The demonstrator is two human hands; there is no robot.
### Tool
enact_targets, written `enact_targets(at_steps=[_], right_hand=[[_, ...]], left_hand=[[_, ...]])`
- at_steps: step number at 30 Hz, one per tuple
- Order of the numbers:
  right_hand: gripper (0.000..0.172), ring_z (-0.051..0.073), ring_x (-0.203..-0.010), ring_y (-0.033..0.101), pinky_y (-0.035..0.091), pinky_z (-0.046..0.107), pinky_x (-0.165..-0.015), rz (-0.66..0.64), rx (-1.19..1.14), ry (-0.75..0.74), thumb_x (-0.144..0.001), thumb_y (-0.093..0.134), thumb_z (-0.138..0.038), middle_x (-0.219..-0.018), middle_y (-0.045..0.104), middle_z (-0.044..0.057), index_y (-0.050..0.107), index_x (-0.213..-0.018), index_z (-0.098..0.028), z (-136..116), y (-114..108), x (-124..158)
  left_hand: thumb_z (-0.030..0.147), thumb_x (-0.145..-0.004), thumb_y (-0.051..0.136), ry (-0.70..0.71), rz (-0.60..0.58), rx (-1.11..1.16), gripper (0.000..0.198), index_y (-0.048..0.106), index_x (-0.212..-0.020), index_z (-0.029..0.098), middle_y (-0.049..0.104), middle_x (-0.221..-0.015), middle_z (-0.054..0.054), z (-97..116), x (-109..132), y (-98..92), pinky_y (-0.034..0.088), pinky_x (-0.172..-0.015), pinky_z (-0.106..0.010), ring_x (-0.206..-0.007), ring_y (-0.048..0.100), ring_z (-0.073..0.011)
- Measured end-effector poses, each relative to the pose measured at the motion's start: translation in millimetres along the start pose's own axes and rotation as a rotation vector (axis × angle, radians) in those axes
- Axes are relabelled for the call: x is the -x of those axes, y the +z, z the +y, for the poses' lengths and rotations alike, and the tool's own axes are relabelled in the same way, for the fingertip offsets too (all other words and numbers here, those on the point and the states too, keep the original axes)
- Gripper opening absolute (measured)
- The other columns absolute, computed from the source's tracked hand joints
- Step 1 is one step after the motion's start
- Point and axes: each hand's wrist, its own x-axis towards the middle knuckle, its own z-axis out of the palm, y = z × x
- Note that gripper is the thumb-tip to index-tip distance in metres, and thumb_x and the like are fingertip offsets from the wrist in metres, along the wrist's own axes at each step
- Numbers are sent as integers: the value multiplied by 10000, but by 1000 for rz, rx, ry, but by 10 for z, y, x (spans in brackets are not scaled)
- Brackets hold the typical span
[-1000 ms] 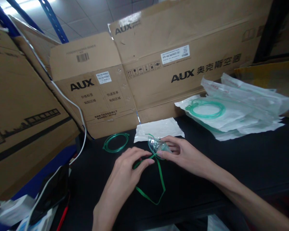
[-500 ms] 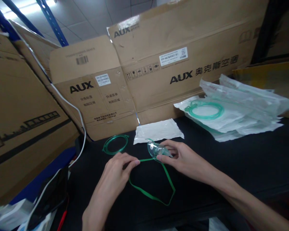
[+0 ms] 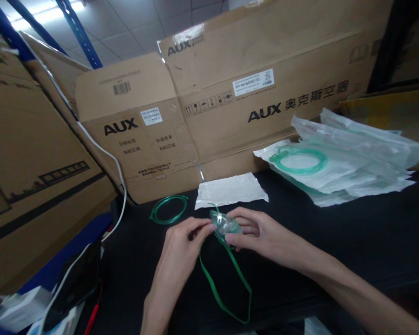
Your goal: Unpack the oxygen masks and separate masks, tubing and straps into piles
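A clear oxygen mask (image 3: 225,224) is above the black tabletop, in the grip of my right hand (image 3: 254,230), whose thumb and fingers close around its right side. My left hand (image 3: 188,239) pinches thumb against forefinger at the mask's left edge, where the green elastic strap (image 3: 213,289) meets it. From there the strap hangs in a long loop toward the table's front. What lies between the left fingertips is partly hidden. Behind the hands, a coil of green tubing (image 3: 168,209) and a flat white packet (image 3: 231,191) lie on the table.
Several white pouches (image 3: 356,158) with green tubing are stacked at the right. Cardboard boxes (image 3: 153,153) wall off the back and left. A white cable (image 3: 120,204) runs down the left side past a dark device (image 3: 73,284) and a white box (image 3: 23,309).
My left hand has moved right along with the strap, up to the mask's edge. The mask has tilted and dropped slightly in my right hand, and the strap loop has narrowed.
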Motion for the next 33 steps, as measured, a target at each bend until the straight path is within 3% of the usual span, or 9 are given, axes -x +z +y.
enact_targets(at_steps=[6,10,14,20,24,28,33], right_hand=[[439,179,-1011,718,554,329,-935,-70,-37,5,-818,849,-416,-1082,756,51,645,-1127,-180,-37,-28,36],[525,227,-1172,711,519,412,-1086,-84,-41,-3,-824,844,-377,-1220,765,71,647,-1273,-189,-75,-27,49],[489,245,-1171,722,527,433,-1095,-73,-12,-22,-826,837,-354,-1217,778,69,685,-1258,-182,-81,-28,57],[566,261,-1046,769,582,449,-1024,102,82,-101,-823,833,-421,-1107,806,86,696,-1306,-160,-137,-183,64],[591,285,-1085,758,570,455,-1043,230,145,-112,-801,848,-437,-1116,802,101,705,-1301,-157,-199,-292,71],[525,265,-1123,743,559,414,-1057,79,153,-102,-832,828,-403,-1187,786,77,715,-1294,-181,-173,-257,72],[483,228,-1152,730,546,377,-1069,-78,134,-77,-879,791,-330,-1258,764,45,687,-1335,-207,-148,-160,80]], left_hand=[[396,-939,654,5,-66,25,232,816,-957,229,767,-867,-7,2,15,-6,463,-720,-265,-791,658,-189],[382,-949,633,-8,-90,1,229,777,-894,213,747,-839,-4,12,42,-21,448,-713,-265,-763,645,-180],[379,-953,626,-24,-100,-37,230,753,-856,212,733,-822,-1,63,59,-15,436,-706,-268,-747,638,-177],[396,-959,631,-29,-145,-110,238,746,-851,218,708,-802,3,53,68,-52,423,-709,-275,-745,629,-177],[390,-951,643,-45,-200,-126,235,747,-835,214,689,-764,7,-13,60,-81,414,-674,-272,-723,621,-174],[415,-914,701,-50,-114,-21,211,780,-954,224,726,-814,11,-8,48,-46,455,-716,-263,-751,643,-171],[430,-907,711,-37,-29,101,364,744,-1205,223,740,-859,15,46,43,16,485,-760,-256,-776,656,-166]])
